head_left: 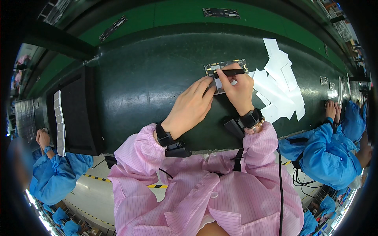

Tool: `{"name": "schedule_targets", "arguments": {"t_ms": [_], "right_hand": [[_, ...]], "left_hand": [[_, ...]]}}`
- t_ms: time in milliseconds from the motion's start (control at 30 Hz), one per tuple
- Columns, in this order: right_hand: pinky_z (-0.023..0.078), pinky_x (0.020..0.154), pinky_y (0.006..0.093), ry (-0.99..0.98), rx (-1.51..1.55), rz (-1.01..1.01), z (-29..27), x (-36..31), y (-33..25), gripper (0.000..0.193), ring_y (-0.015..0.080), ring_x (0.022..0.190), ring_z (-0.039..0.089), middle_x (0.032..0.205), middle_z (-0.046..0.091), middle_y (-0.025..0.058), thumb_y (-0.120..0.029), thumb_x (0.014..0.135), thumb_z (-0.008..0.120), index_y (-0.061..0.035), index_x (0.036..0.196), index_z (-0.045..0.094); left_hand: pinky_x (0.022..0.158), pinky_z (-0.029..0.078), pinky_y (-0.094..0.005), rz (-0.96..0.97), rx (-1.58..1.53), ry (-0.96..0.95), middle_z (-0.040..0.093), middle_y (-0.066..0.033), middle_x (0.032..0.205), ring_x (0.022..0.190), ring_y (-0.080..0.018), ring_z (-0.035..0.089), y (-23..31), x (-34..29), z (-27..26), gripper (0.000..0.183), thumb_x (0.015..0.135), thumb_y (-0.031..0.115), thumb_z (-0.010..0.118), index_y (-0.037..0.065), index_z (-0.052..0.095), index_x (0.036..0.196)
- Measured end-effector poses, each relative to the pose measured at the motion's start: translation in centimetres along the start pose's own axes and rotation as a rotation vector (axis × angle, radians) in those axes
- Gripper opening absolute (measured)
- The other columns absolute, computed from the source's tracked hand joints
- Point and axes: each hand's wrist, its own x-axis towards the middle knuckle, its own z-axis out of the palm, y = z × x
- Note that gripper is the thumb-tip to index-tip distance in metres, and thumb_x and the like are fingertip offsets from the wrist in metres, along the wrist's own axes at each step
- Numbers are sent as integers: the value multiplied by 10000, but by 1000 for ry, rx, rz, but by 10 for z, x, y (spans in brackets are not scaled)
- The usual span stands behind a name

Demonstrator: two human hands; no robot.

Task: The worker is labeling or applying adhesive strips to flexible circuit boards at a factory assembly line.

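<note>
A dark circuit board [214, 67] with gold and silver parts lies on the green bench in front of me. In a pinch grip, my right hand [241, 88] holds a slim black stick-like tool [235, 72] across the board; its exact kind is unclear. My left hand [191, 100] is closed, with its fingertips at the board's lower edge. Between both hands shows a small grey-and-white sheet [219, 87], partly covered, and the left fingertips pinch its left side. The right fingers hide part of the board.
A pile of white paper pieces [279, 86] lies right of my hands. At left stands a black tray [80, 114] with a grey label strip [60, 122] on it. More boards [221, 13] lie on the far green strip. People in blue work on both sides.
</note>
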Motion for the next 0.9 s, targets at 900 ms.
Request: {"name": "schedule_targets", "arguments": {"t_ms": [900], "right_hand": [[468,520,226,79,163,281,-28,-14,-5,114,83,554,616,666,649,42,-71,840,710,-8,873,621]], "left_hand": [[951,463,-404,-2,101,33,480,-166,1275,1158,-326,502,4,2,4,410,781,78,670,0,520,1155]]}}
